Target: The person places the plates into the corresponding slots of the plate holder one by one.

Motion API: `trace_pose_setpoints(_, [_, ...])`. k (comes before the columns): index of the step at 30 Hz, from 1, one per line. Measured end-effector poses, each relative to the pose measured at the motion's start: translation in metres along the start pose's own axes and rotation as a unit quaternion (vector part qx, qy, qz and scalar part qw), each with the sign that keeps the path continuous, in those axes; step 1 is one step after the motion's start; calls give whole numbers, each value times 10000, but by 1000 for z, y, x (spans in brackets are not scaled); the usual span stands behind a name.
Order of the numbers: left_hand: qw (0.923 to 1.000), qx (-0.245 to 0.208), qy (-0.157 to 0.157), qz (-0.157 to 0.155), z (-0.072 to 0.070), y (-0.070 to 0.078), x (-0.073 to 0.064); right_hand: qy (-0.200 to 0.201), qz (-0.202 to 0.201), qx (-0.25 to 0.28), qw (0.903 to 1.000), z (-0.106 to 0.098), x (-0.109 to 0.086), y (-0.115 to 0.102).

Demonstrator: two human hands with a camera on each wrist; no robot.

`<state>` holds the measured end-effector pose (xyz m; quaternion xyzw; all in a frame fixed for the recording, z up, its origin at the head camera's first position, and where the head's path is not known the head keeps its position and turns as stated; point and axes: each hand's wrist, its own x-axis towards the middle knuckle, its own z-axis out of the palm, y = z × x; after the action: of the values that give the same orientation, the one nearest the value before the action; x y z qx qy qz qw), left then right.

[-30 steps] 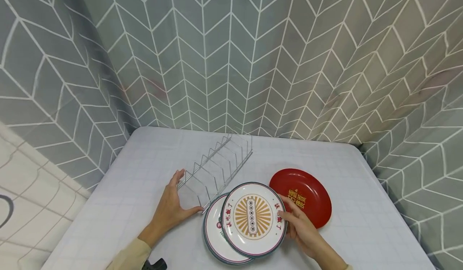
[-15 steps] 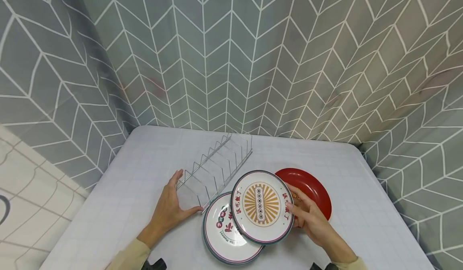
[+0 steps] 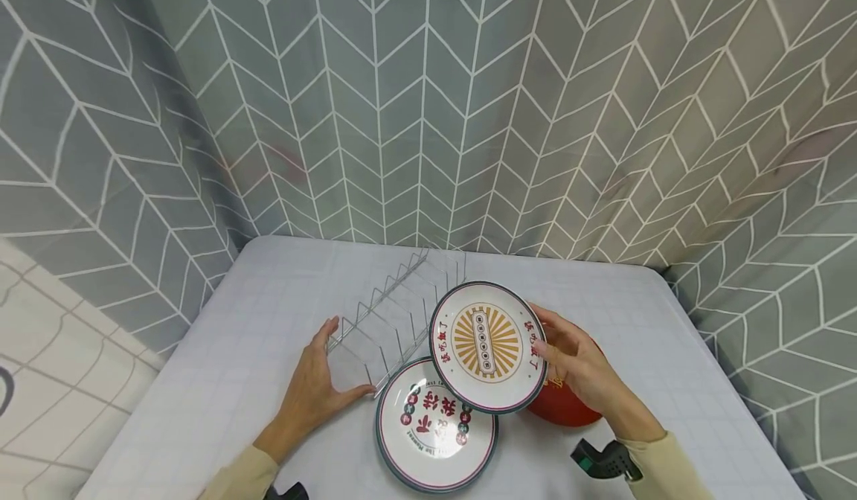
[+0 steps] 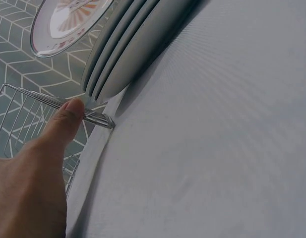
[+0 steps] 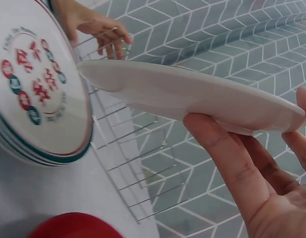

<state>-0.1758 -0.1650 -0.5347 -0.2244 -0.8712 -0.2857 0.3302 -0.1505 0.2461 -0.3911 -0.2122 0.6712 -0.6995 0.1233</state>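
My right hand [image 3: 576,359] grips the right edge of a round white plate [image 3: 489,347] with an orange sunburst. The right wrist view shows the plate [image 5: 192,94] from the side, raised and tilted, with fingers [image 5: 227,163] under it. It overlaps both a stack of white, green-rimmed plates [image 3: 435,452] and the wire plate rack in the head view. At the rack's near end [image 3: 361,320], my left hand [image 3: 311,385] holds its two sides between thumb and fingers. Its thumb [image 4: 68,116] presses the wire in the left wrist view.
A red oval dish [image 3: 565,408] lies to the right, partly hidden behind the held plate and right hand. A white cloth [image 3: 288,284] covers the table, and a grey patterned curtain [image 3: 402,113] stands behind its far edge.
My right hand has lifted the sunburst plate off the stack and carried it up and to the right, toward the rack's right side. More of the plate below shows. The left hand has stayed put.
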Motion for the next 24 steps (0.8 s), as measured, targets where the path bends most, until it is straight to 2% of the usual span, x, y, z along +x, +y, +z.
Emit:
trace_pose_setpoints(6, [9999,-9,89,69,2,0,0,-105,-184,-264,9994,-5,21,-11])
trace_pose_setpoints(14, [10000,-2,35,-92,-1,1,-2,-326,-414,-424,9977,-5,54,-22])
trace_pose_setpoints(20, [9998,-34,-63,-188,-2,2,-1,-221,-307,-695,9969,-1,80,-33])
trace_pose_setpoints(24, [9998,-14,-90,-203,-2,3,-2,-133,-94,-889,9959,2,94,-39])
